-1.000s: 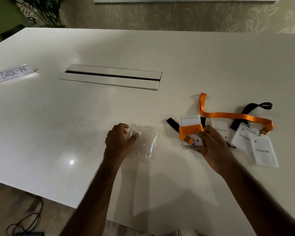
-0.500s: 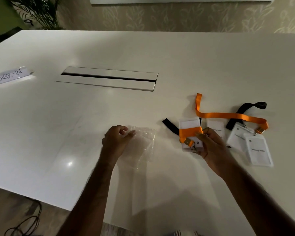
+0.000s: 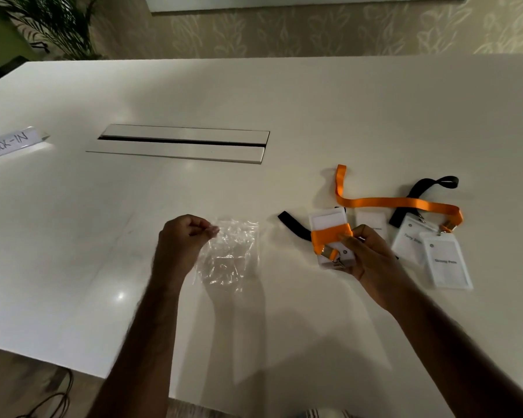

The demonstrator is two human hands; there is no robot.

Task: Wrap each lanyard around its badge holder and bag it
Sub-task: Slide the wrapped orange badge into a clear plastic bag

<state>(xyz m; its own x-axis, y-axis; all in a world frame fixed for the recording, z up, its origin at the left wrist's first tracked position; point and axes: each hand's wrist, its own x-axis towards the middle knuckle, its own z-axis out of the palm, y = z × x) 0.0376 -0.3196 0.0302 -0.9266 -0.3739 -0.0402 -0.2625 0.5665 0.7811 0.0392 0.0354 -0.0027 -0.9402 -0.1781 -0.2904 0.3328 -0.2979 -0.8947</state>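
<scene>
Right hand point(image 3: 372, 260): thumb and curled fingers pinched on a badge holder point(image 3: 329, 233) with an orange lanyard point(image 3: 331, 238) wound round its middle, metal clip point(image 3: 328, 254) showing at the lower side, raised a little off the table point(image 3: 254, 101) toward the right part of the near edge. Left hand point(image 3: 181, 245): fingertips pinched on the top corner of a clear plastic bag point(image 3: 231, 257), crinkled, hanging down beside the hand, left of the wrapped holder and apart from it. Behind the right hand, a black lanyard point(image 3: 293, 226) with 1 end poking out to the left, and another badge holder point(image 3: 372, 221) partly hidden. Farther right, 2 name badges point(image 3: 446, 263) overlapping, near the right edge, with a loose orange lanyard point(image 3: 399, 203) trailing across the surface above them and a 2nd black lanyard point(image 3: 429, 184) looped behind. In the middle of the table, a long cable hatch point(image 3: 178, 143); at the left edge, a handwritten CHECK-IN sign point(image 3: 9, 143). Beyond the far left corner, a potted plant point(image 3: 49, 22).
</scene>
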